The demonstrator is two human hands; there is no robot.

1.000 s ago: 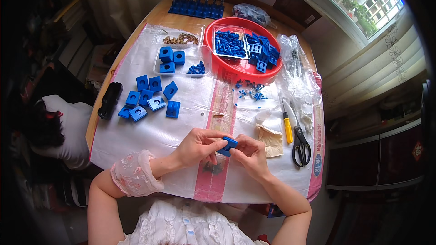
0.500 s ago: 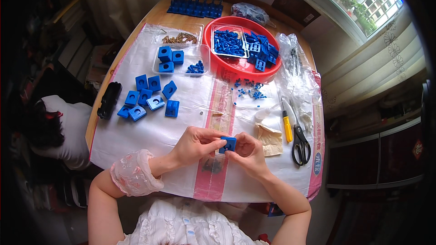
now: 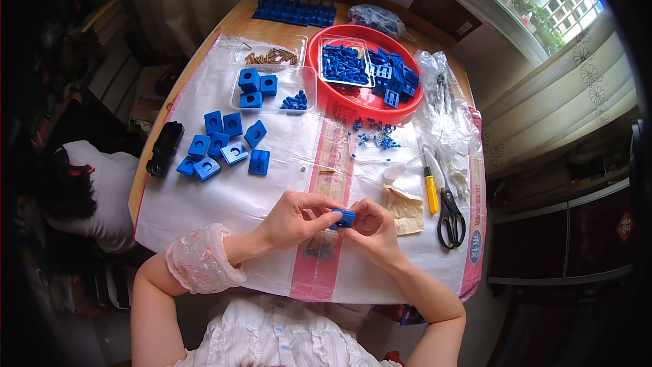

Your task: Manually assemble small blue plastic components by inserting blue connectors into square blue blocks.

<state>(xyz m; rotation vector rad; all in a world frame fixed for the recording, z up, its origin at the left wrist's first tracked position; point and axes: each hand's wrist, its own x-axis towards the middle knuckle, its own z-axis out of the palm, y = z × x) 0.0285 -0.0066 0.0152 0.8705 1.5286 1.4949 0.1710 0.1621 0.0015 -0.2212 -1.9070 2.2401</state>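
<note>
Both hands work one small blue block [image 3: 343,218] just above the table's near edge: the left hand [image 3: 293,218] and right hand [image 3: 372,225] each pinch it between closed fingertips. Judged from the layout, work is partly through: eight loose blue blocks [image 3: 224,146] lie on the white sheet [image 3: 204,197]. The clear tray [image 3: 272,88] holds three blocks and small blue parts; the red basin [image 3: 363,98] holds many more.
</note>
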